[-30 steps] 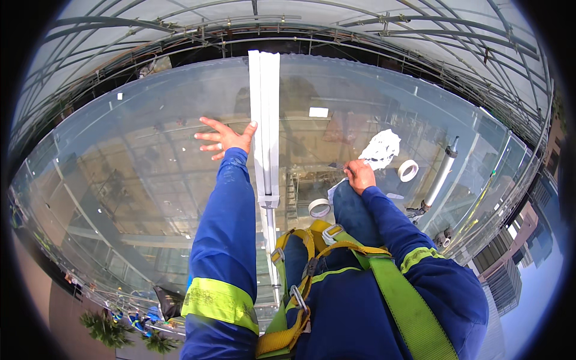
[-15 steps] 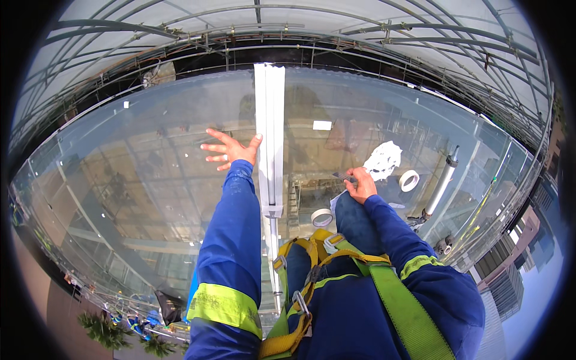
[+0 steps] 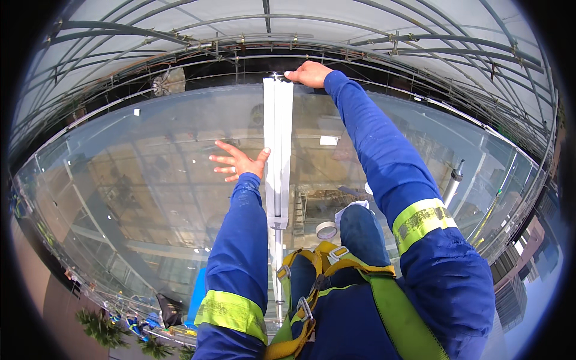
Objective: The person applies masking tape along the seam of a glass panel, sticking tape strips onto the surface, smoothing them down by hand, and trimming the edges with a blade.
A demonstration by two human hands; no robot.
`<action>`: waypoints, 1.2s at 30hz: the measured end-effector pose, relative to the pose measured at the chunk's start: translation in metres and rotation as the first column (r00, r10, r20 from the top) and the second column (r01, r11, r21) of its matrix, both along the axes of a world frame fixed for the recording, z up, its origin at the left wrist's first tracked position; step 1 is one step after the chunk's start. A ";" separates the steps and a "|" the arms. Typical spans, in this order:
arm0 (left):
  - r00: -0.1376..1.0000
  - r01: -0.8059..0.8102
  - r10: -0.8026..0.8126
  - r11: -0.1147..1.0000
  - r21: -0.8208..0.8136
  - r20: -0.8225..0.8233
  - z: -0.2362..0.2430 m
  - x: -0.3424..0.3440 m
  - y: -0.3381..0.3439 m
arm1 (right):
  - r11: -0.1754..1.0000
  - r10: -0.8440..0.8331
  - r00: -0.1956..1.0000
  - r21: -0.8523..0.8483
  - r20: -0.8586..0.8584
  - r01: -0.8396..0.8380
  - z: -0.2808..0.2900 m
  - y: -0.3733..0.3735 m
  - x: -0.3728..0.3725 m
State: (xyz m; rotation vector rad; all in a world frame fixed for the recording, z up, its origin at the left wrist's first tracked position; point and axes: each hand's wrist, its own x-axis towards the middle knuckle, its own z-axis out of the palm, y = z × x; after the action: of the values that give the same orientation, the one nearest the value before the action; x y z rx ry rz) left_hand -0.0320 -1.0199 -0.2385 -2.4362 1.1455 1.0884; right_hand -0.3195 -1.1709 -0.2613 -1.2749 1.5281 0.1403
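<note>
Two bands of white masking tape [image 3: 283, 132] run away from me along both sides of a joint between glass panels. My left hand [image 3: 241, 162] is open on the glass left of the joint, fingers spread, its thumb at the left tape's edge. At the joint's far end my right hand [image 3: 308, 74] pinches with thumb and forefinger by the tape ends; what is between them is too small to make out. A dark flat piece [image 3: 348, 191] lies on the glass beyond my right knee, partly hidden. Closer to me sits a roll of tape [image 3: 326, 230].
A sealant gun [image 3: 453, 183] lies at the right, partly behind my right arm. Scaffold pipes [image 3: 372, 43] cross beyond the glass edge. A small white rectangle [image 3: 328, 140] is on the right panel. My yellow and green harness straps [image 3: 384, 288] hang in front of me.
My right hand has let go of the dark flat piece and reached forward to the joint's far end. The left hand stays spread beside the tape. The view has shifted slightly.
</note>
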 end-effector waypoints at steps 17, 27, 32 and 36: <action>1.000 -0.005 0.006 1.000 -0.018 0.029 -0.007 0.012 0.007 | 0.762 -0.473 0.870 -0.431 0.142 0.484 0.042 0.049 -0.022; 0.997 0.051 -0.053 0.998 0.029 0.055 -0.004 0.005 0.003 | 0.955 -0.276 0.931 -0.179 -0.239 0.237 0.096 0.349 0.006; 0.991 0.077 -0.079 0.997 0.025 0.105 -0.007 0.004 0.005 | 0.981 -0.175 0.918 -0.142 -0.357 0.132 0.063 0.423 0.015; 0.991 0.088 -0.085 0.996 -0.017 0.102 -0.013 0.012 0.009 | 0.916 -0.200 0.953 -0.389 -0.228 0.099 0.034 0.410 -0.011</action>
State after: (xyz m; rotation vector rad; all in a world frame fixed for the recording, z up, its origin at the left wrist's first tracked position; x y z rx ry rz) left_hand -0.0201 -1.0109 -0.2520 -2.4034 1.2240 0.9205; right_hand -0.3309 -0.7606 -0.2275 -1.4711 1.9451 -0.0924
